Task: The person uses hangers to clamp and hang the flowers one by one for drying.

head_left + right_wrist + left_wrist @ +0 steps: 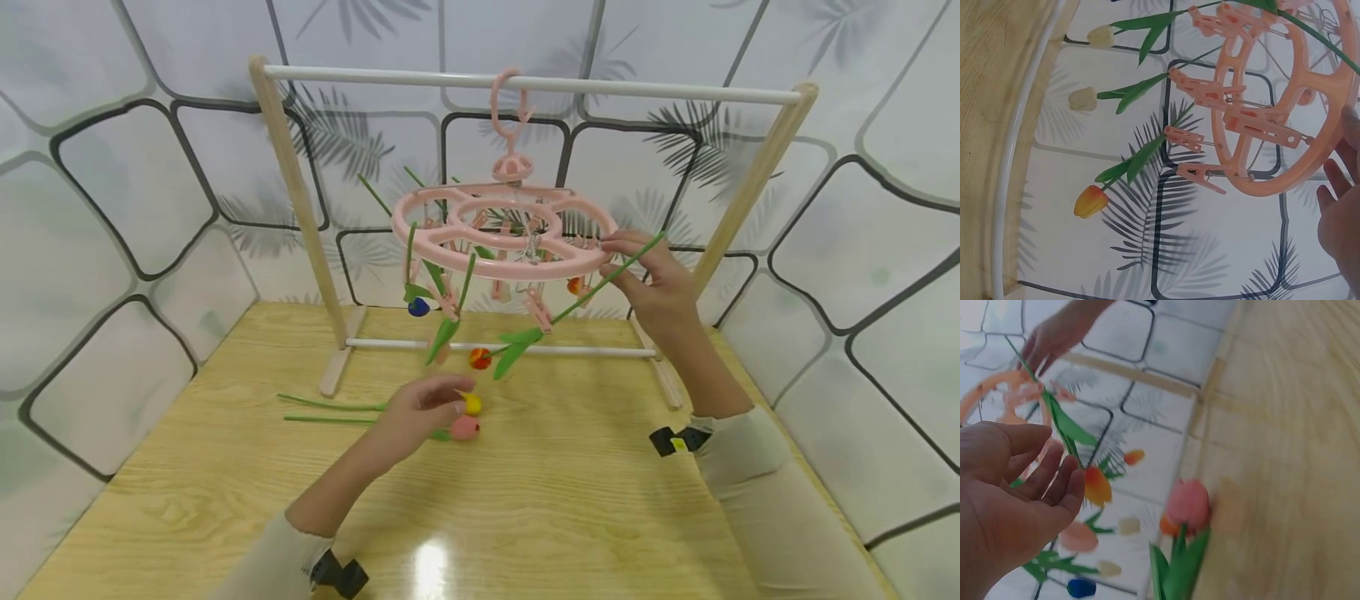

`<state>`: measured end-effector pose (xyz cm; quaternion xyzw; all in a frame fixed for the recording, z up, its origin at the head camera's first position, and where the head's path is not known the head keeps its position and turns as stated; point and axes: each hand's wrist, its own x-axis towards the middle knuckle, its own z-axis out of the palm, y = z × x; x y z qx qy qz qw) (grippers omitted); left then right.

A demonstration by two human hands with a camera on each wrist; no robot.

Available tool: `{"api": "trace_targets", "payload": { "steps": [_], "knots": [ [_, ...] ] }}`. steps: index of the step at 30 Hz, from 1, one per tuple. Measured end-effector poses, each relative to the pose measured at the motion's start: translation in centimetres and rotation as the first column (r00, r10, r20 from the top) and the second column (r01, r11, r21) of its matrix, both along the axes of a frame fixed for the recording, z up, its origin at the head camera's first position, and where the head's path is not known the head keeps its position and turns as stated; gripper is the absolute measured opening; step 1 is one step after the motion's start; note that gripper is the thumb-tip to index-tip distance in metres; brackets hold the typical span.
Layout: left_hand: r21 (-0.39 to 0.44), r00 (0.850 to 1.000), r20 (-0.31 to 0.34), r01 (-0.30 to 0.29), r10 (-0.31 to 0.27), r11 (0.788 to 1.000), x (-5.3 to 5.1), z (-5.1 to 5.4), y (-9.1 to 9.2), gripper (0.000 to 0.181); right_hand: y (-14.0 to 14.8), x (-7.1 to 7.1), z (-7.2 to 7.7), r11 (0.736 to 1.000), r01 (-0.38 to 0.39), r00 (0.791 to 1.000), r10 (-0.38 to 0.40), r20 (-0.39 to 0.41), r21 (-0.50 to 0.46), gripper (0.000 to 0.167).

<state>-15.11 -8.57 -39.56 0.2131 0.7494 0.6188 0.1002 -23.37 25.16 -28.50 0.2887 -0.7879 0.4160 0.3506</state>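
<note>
A round pink clip hanger (pixel 510 268) hangs from the rack's top bar by its hook. My right hand (pixel 656 287) holds the right side of its rim between thumb and fingers. Several artificial tulips dangle in its clothespins, among them an orange-red tulip (pixel 481 359) at the front and a blue tulip (pixel 418 307) further left. Below the hanger, my left hand (pixel 416 417) hovers with loosely bent fingers and a bare palm. Beside and partly behind it, a yellow tulip (pixel 472 404) and a pink tulip (pixel 466 428) lie on the table, stems pointing left.
The rack has a white top bar (pixel 390 77), slanting wooden legs (pixel 300 192) and a low white crossbar (pixel 600 351). It stands on the wood-grain table (pixel 525 508). A patterned backdrop (pixel 127 192) encloses the back and sides.
</note>
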Motion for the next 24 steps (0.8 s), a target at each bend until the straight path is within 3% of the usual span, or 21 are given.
{"api": "trace_targets", "payload": {
  "steps": [5, 11, 17, 24],
  "knots": [
    [-0.093, 0.998, -0.018, -0.068, 0.066, 0.993, -0.2, -1.5, -3.1, 0.037, 0.0, 0.1, 0.0, 1.000, -0.003, 1.000, 0.003, -0.018, 0.011, 0.032],
    [-0.188, 0.989, -0.076, -0.138, 0.126, 0.972, -0.8, -2.7, -6.7, 0.037, 0.0, 0.2, -0.1, 0.999, 0.037, 0.999, -0.037, -0.015, 0.036, 0.035],
    [-0.279, 0.977, -0.107, -0.210, 0.187, 0.937, -1.3, -3.0, -9.8, 0.038, 0.0, 0.2, 0.0, 0.999, -0.005, 1.000, 0.005, -0.018, 0.046, 0.034],
    [-0.346, 0.964, -0.158, -0.259, 0.216, 0.902, -1.7, -3.1, -12.5, 0.038, -0.1, 0.3, 0.1, 0.997, -0.033, 0.999, 0.035, -0.026, 0.071, 0.035]
  ]
}}
